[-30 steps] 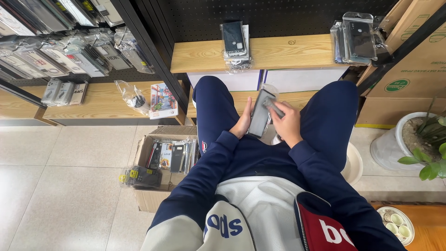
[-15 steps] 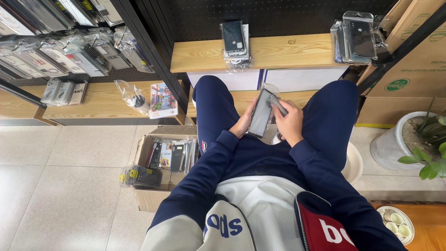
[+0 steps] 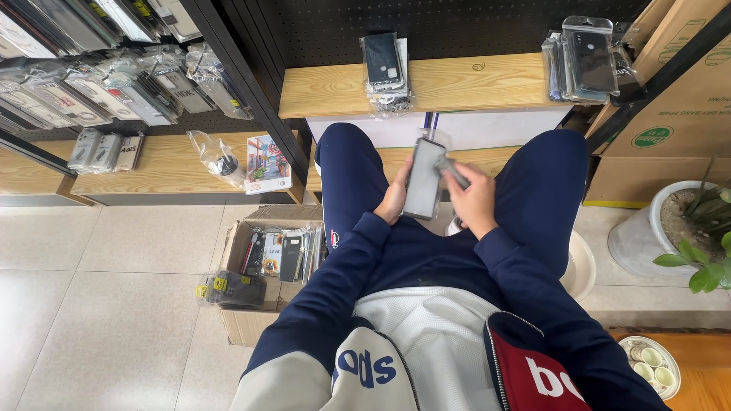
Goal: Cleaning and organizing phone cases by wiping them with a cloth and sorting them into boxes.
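I sit with my knees apart in dark blue trousers. My left hand (image 3: 394,199) holds a dark phone case in a clear plastic sleeve (image 3: 424,177) upright by its left edge. My right hand (image 3: 474,199) grips the sleeve's right side, with a small grey flap or strip (image 3: 453,172) pinched under its fingers. Both hands hover over my lap, just in front of a low wooden shelf (image 3: 457,85).
A stack of packaged cases (image 3: 384,67) and another pile (image 3: 586,57) lie on the shelf. An open cardboard box of cases (image 3: 270,255) sits on the tiled floor at left. Racks of hanging cases (image 3: 99,91) fill the left. A potted plant (image 3: 685,228) stands right.
The packaged case has tilted more upright and moved slightly left between my hands; my right hand's fingers have shifted onto its upper right side.
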